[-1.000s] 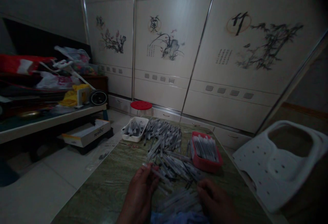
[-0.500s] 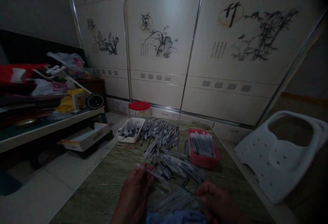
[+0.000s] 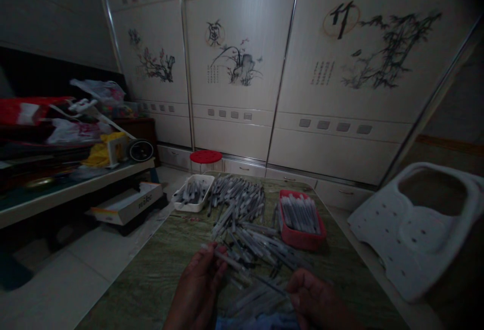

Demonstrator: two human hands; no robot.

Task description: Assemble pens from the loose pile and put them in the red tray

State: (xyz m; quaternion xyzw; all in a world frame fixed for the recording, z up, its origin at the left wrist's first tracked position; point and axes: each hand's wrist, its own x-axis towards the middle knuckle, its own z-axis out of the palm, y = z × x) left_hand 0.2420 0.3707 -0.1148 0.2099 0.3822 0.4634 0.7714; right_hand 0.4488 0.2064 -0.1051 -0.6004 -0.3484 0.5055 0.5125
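Observation:
My left hand (image 3: 198, 282) is closed round a clear pen barrel (image 3: 230, 260), which slants down to the right from between thumb and fingers. Pinched in my right hand (image 3: 315, 292) is a thin dark pen refill (image 3: 270, 285), its far end pointing up-left at the barrel's lower end. The two ends are very close; I cannot tell whether the refill is inside the barrel. Clear tubes (image 3: 260, 297) lie on the table below the hands. Beyond them spreads a large heap of pens (image 3: 238, 196).
On the wood-patterned table (image 3: 151, 269) stand a white basket (image 3: 206, 192) of pen parts at the back left and a red basket (image 3: 302, 239) packed with pens at the right. A red stool (image 3: 206, 156) is behind, a white plastic chair (image 3: 408, 239) to the right.
The refill in my right hand has moved left, so its far end is now at the barrel's lower end. My left hand keeps its hold, almost unmoved.

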